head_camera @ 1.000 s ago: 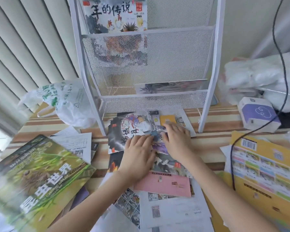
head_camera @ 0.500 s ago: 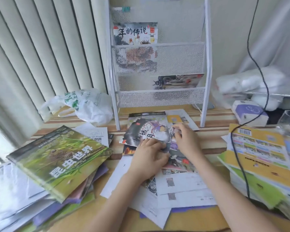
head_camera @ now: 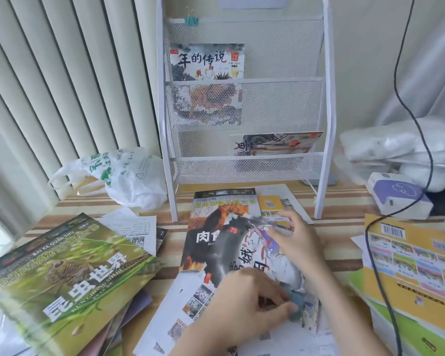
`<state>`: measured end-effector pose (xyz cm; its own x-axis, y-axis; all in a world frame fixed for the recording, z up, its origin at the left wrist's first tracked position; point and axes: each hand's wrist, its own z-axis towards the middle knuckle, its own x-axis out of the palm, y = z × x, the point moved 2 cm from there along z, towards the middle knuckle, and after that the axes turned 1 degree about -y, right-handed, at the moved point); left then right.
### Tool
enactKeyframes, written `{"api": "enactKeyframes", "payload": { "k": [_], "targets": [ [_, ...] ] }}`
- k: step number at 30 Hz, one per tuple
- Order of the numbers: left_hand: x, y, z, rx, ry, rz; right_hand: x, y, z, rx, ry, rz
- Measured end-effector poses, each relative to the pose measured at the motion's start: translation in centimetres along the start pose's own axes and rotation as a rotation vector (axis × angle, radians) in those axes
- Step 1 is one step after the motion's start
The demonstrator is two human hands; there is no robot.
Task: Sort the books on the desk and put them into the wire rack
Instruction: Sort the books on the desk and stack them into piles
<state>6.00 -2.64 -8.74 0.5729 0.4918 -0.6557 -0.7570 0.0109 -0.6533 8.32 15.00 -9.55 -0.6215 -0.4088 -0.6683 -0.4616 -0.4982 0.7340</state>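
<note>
Change: thin picture book (head_camera: 252, 260) now lifted off the pile, uncovering the dark animal book (head_camera: 211, 227) at frame center.
Left hand (head_camera: 252, 301): pinching the thin book's near edge.
Right hand (head_camera: 293, 237): gripping its far edge.
Wire rack (head_camera: 244, 104): upper center, two books inside.
Meaning: probably next one to be shelved.
</note>
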Motion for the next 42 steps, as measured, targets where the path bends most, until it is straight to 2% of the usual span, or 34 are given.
{"api": "enactKeyframes", "payload": {
  "k": [2, 4, 5, 7, 8, 10, 16, 18, 20, 24, 28, 30, 42],
  "targets": [
    [0.1, 0.3, 0.0, 0.008, -0.046, 0.034, -0.2, -0.4, 0.1, 0.02, 0.002, 0.161],
    [-0.4, 0.9, 0.0, 0.007, -0.233, 0.212, -0.4, -0.7, 0.1, 0.051, -0.017, 0.323],
    [-0.8, 1.4, 0.0, -0.044, -0.347, 0.276, -0.6, -0.8, 0.1, 0.062, -0.036, 0.392],
    [-2.2, 2.7, -0.1, -0.253, -0.526, 0.254, -1.0, -0.8, 0.0, 0.051, -0.101, 0.502],
    [-2.9, 3.3, -0.2, -0.383, -0.542, 0.16, -1.4, -0.8, -0.1, 0.038, -0.14, 0.545],
    [-3.9, 4.0, -0.3, -0.522, -0.521, -0.174, -2.0, -0.6, -0.2, 0.005, -0.208, 0.61],
    [-4.3, 3.6, -0.2, -0.711, -0.295, -0.973, -2.1, -0.1, -0.8, 0.038, -0.385, 0.782],
    [-3.9, 2.7, -0.2, -0.723, -0.244, -1.085, -1.9, 0.0, -1.1, 0.083, -0.4, 0.804],
    [-3.6, 2.2, 0.1, -0.709, -0.251, -1.016, -1.9, 0.0, -1.2, 0.085, -0.392, 0.768],
    [-4.5, 3.3, 0.3, -0.686, -0.43, -0.913, -2.0, 0.2, -1.2, 0.042, -0.322, 0.593],
    [-6.0, 4.6, -0.2, -0.677, -0.622, -1.0, -1.8, 0.0, -1.1, 0.089, -0.3, 0.527],
    [-6.7, 5.1, -0.3, -0.667, -0.683, -0.959, -2.0, -0.1, -1.1, 0.096, -0.295, 0.512],
    [-6.5, 4.8, -0.2, -0.652, -0.645, -0.81, -1.2, 1.6, -2.2, 0.057, -0.3, 0.382]
  ]
}}
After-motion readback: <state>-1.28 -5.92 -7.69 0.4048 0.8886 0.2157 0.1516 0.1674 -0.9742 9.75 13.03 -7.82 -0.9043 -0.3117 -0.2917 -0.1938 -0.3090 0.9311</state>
